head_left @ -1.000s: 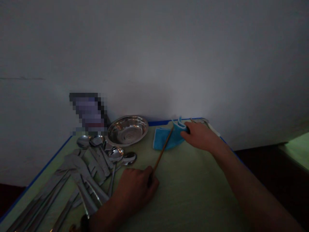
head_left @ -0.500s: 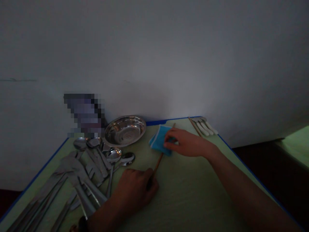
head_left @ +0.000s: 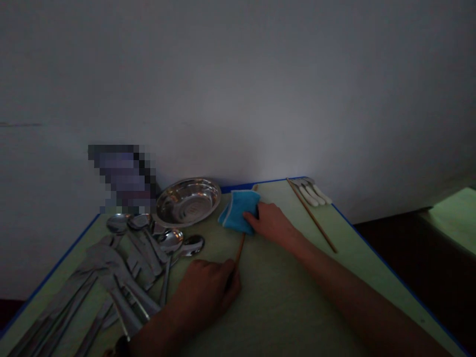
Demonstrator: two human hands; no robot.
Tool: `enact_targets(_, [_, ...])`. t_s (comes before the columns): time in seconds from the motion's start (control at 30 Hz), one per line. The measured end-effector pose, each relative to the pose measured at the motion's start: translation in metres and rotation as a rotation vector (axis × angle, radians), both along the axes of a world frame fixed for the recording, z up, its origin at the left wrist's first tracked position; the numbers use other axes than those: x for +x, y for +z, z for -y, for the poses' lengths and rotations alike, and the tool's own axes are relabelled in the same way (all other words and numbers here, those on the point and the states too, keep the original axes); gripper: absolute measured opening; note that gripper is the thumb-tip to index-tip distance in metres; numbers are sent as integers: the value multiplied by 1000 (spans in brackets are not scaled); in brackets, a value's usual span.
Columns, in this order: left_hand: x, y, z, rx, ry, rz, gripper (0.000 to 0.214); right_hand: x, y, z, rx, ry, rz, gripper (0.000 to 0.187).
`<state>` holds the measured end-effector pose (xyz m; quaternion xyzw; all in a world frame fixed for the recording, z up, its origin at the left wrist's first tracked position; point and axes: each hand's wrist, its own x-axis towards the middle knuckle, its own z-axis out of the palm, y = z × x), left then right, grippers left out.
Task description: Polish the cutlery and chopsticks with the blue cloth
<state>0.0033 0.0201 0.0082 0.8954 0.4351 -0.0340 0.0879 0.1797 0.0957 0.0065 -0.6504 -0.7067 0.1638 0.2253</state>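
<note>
My left hand (head_left: pixel 211 287) is closed round the near end of a thin brown wooden chopstick (head_left: pixel 240 250), which points away from me. A folded blue cloth (head_left: pixel 241 210) with a pale edge lies over the upper part of the chopstick, whose far tip shows just beyond it. My right hand (head_left: pixel 269 220) grips the right side of the cloth, thumb on top; the other fingers are mostly hidden behind it. Left of the cloth sits a shiny round metal bowl (head_left: pixel 189 203).
Many metal spoons (head_left: pixel 171 240) and other cutlery (head_left: pixel 111 267) lie heaped on the left of the green table (head_left: pixel 290 307). At the back right are several white-handled forks (head_left: pixel 310 193) and another chopstick (head_left: pixel 312 215). A blurred-out object (head_left: pixel 122 173) leans on the wall behind.
My right hand has shifted left and its grip on the cloth has changed, with the cloth now lying flatter over the chopstick. My left hand holds its place. The chopstick at right is less covered.
</note>
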Motion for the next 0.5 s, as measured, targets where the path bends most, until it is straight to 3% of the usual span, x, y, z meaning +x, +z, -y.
enact_targets(0.13, [0,0,2,3,7,13,31,-3,-1,-6,-14,-12,-203,22])
enact_targets(0.23, [0,0,2,3,29,11,30,-4,-9,-10,-121,-93,-669,25])
enact_targets(0.37, [-1,0,2,-5,24,38,27,-9,-16,-10,-252,-145,-1304,49])
enact_targets(0.5, [0,3,1,-28,61,69,27,-17,-14,-4,-391,-137,-1500,30])
